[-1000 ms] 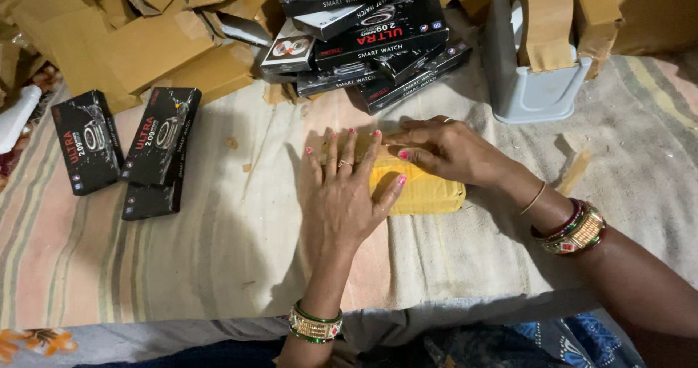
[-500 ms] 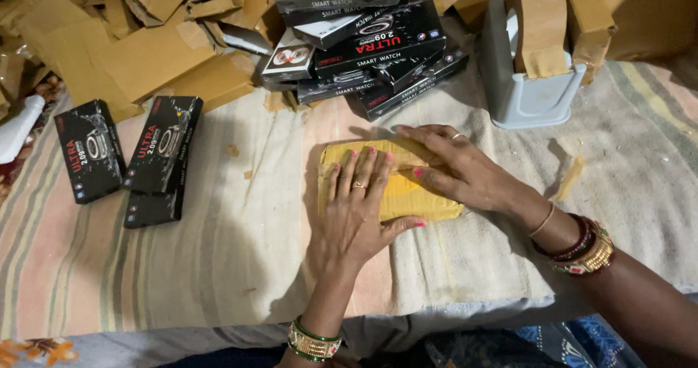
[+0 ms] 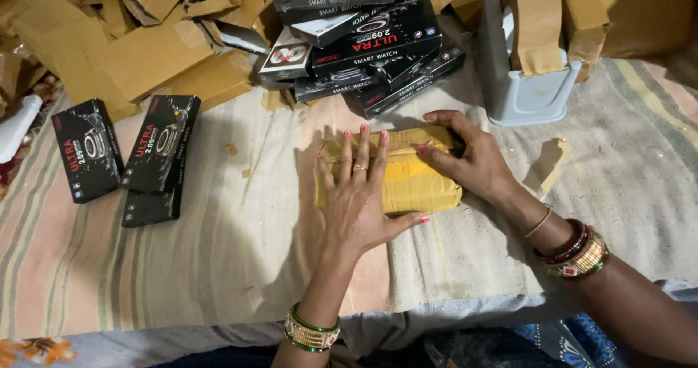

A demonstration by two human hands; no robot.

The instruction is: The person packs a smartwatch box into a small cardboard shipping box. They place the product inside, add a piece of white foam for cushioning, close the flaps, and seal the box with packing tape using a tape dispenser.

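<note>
Right hand (image 3: pixel 476 166) slid to far end, left hand (image 3: pixel 360 201) flat — yellow parcel (image 3: pixel 422 186) (wrapped) under fingers (image 3: pixel 363 146)
</note>
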